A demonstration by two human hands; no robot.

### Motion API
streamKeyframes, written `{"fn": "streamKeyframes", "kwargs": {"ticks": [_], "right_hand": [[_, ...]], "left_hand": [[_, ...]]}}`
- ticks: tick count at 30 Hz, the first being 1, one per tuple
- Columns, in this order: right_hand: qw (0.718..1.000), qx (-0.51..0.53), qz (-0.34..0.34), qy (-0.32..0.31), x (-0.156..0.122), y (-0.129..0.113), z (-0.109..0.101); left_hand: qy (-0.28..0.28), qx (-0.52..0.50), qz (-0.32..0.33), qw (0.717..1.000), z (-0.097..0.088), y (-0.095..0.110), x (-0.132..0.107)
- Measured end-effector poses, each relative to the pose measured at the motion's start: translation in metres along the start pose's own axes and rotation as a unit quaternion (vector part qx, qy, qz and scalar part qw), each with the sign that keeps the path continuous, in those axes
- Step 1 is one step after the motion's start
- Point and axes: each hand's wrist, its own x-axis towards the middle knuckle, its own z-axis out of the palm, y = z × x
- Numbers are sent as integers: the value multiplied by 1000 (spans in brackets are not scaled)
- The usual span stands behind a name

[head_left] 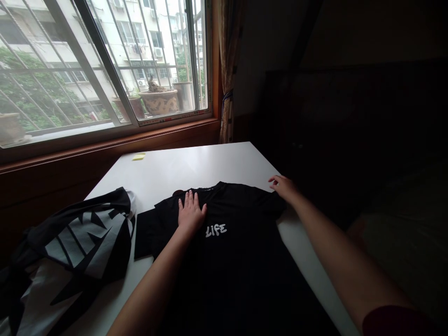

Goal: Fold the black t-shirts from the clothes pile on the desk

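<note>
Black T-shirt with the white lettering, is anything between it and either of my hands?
Nothing visible is. Your left hand rests on the black T-shirt; your right hand is right by one sleeve, though I can't tell whether it touches.

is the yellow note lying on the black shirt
No, the yellow note lies on the white table, beyond the black shirt and apart from it.

Working remotely, I see through one head-worn camera, close above the glossy white flat-topped table (199, 163), looking forward and down across it toward the metal-framed sliding glass window (110, 67) beyond its far-left side.
</note>
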Motion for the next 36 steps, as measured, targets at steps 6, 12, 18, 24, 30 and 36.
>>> {"fn": "streamKeyframes", "kwargs": {"ticks": [6,12,18,24,30,36], "right_hand": [[993,-85,-44,75,-6,-26,-2],[980,-106,-156,71,-40,-103,24],[971,-65,-231,16,-95,-146,78],[974,-57,-218,-7,-97,-120,76],[974,-60,-219,-9,-94,-82,59],[971,-56,-233,-15,-92,-65,53]], "left_hand": [[9,2,-13,1000,-4,4,1],[28,17,-9,999,-9,3,-16],[19,24,-7,1000,-10,4,-41],[23,22,-5,999,-8,15,-44],[23,15,1,1000,-3,43,-48],[39,-5,-41,998,-16,15,-49]]}}
